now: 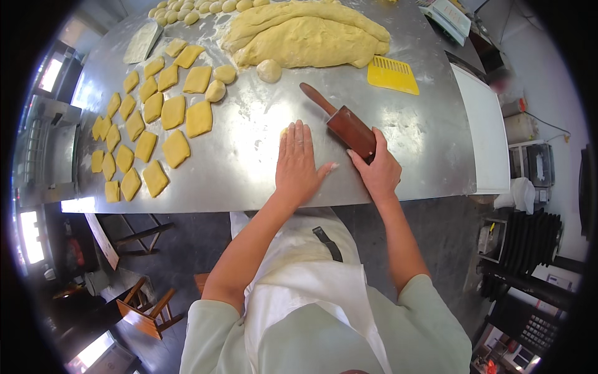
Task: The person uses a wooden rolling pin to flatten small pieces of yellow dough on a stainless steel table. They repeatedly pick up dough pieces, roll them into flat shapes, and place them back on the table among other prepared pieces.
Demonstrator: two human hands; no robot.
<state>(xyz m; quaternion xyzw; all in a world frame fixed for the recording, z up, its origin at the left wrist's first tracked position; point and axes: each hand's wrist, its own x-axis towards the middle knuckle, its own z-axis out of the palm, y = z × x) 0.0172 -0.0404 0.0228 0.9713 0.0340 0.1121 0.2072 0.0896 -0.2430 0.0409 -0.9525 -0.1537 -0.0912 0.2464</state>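
Note:
My left hand (pixel 296 161) lies flat, palm down, on the steel worktable (pixel 243 173), fingers stretched out. A bit of yellow dough (pixel 283 133) shows at the edge of its fingertips; how much lies beneath the palm is hidden. My right hand (pixel 379 169) grips the near end of a dark wooden rolling pin (pixel 351 131), which slants up and left with its far handle pointing towards the dough. Folded, flattened dough pieces (pixel 173 112) are spread over the left of the table. Two dough balls (pixel 215 90) sit beside them, and a single dough ball (pixel 269 71) rests farther right.
A large dough mass (pixel 308 37) fills the table's back middle, with a yellow plastic scraper (pixel 393 75) touching its right end. A floury metal scraper (pixel 143 43) lies back left, near several dough balls (pixel 191 17). A scale (pixel 448 18) stands back right.

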